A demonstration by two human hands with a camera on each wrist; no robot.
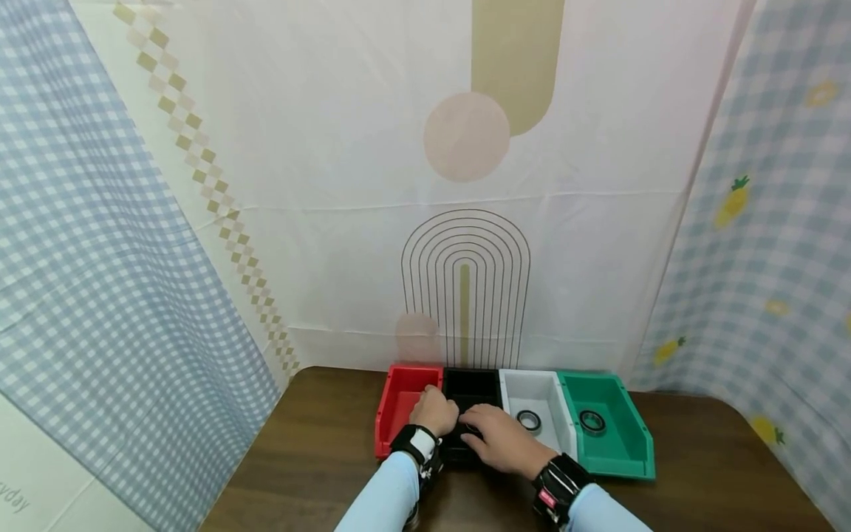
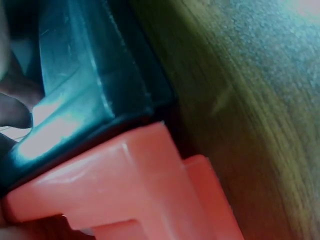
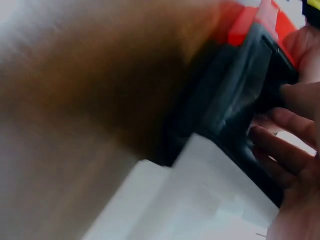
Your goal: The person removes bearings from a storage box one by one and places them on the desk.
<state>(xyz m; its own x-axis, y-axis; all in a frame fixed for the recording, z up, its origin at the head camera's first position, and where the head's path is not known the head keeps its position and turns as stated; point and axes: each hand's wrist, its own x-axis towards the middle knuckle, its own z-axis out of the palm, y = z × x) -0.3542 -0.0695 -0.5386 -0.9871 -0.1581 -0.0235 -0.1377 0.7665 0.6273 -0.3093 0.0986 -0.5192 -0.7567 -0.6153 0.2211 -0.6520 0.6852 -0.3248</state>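
your left hand (image 1: 433,411) and right hand (image 1: 503,440) share the black bin (image 1: 471,380), probably to reach inside; whether their fingers grip anything, i can't tell.

Black bin (image 1: 470,384) hard to enter: left hand (image 1: 434,411) at red-bin side, right hand (image 1: 501,440) at white-bin side, slim gap between. Wrists block near side. Red bin (image 1: 395,406) passable from above, left half. White bin (image 1: 547,395) likewise, toward back. Green bin (image 1: 618,403) freest (one ring (image 1: 603,425) inside). Hanging cloth (image 1: 346,281) bars rear. Table (image 1: 312,443) passable left of bins.
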